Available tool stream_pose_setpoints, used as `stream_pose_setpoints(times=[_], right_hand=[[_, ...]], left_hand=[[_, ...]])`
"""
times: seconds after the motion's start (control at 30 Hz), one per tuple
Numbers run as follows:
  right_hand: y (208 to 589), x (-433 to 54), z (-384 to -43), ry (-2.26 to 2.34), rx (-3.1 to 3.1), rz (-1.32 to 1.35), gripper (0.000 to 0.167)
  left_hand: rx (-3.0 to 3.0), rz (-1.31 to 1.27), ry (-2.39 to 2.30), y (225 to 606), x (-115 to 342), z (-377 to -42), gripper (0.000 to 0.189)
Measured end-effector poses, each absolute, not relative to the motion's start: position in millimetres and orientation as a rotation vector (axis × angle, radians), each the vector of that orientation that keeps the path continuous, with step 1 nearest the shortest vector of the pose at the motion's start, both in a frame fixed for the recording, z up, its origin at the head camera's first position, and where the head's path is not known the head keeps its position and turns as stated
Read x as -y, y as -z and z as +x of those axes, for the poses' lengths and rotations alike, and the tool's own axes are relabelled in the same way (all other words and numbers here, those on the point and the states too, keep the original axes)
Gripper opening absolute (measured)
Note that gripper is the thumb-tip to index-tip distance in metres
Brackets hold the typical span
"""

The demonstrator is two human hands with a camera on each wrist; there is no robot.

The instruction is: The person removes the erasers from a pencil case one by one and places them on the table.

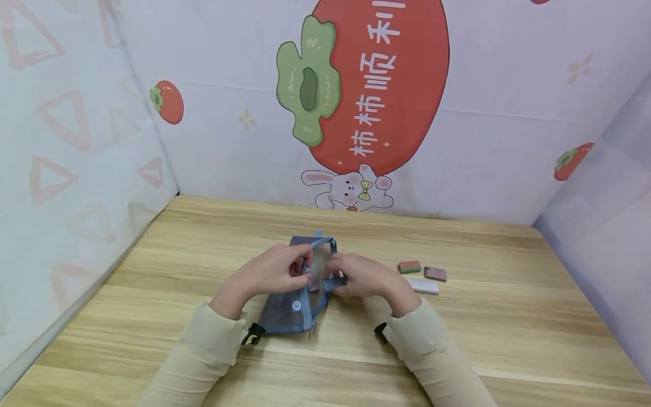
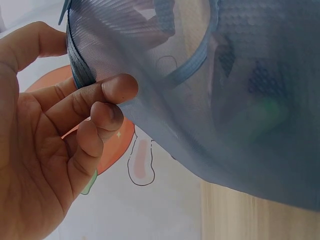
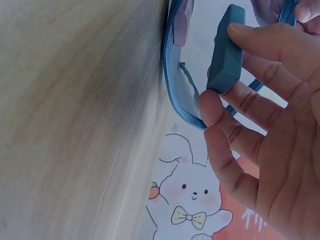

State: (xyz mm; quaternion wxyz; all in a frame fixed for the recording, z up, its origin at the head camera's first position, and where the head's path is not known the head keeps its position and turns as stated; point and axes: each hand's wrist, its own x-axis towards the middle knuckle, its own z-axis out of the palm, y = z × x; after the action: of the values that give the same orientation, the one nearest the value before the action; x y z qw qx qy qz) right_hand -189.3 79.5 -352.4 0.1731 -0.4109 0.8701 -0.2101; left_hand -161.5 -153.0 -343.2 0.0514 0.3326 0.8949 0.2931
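A blue-grey mesh zip pouch (image 1: 282, 314) lies on the table with its zipped mouth spread open to the right. My left hand (image 1: 278, 270) pinches the zip edge of the mouth between thumb and fingers. At the mouth, my right hand (image 1: 362, 277) holds a blue rectangular eraser (image 3: 227, 57) between thumb and fingertips. A purplish eraser (image 3: 183, 24) sits just inside the opening. Through the mesh in the left wrist view, dark and green shapes (image 2: 270, 107) show blurred; their kind is unclear.
Right of the pouch on the wooden table (image 1: 508, 328) lie a red-and-green eraser (image 1: 409, 267), a mauve eraser (image 1: 435, 274) and a white block (image 1: 424, 286), partly hidden by the right wrist. A printed cloth (image 1: 224, 152) hangs behind the table.
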Motion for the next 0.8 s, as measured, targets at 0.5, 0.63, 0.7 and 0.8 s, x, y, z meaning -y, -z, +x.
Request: stream_pose_setpoints(times=[0.5, 0.63, 0.7, 0.8], right_hand=[[353.5, -90.3, -187.4, 0.663, -2.463, -1.126, 0.019], [352.7, -94.9, -187.9, 0.658, -2.472, -1.095, 0.02], [351.6, -96.8, -188.2, 0.652, -2.478, -1.085, 0.021], [350.1, -99.6, -188.6, 0.641, -2.491, -1.069, 0.021]], left_hand=[[-2.72, 1.001, -0.889, 343.2, 151.7, -160.8, 0.015], [-2.718, 1.005, -0.892, 343.3, 151.6, -160.8, 0.015], [-2.72, 1.006, -0.893, 343.3, 151.6, -160.7, 0.015], [-2.72, 1.006, -0.896, 343.2, 151.5, -160.6, 0.014]])
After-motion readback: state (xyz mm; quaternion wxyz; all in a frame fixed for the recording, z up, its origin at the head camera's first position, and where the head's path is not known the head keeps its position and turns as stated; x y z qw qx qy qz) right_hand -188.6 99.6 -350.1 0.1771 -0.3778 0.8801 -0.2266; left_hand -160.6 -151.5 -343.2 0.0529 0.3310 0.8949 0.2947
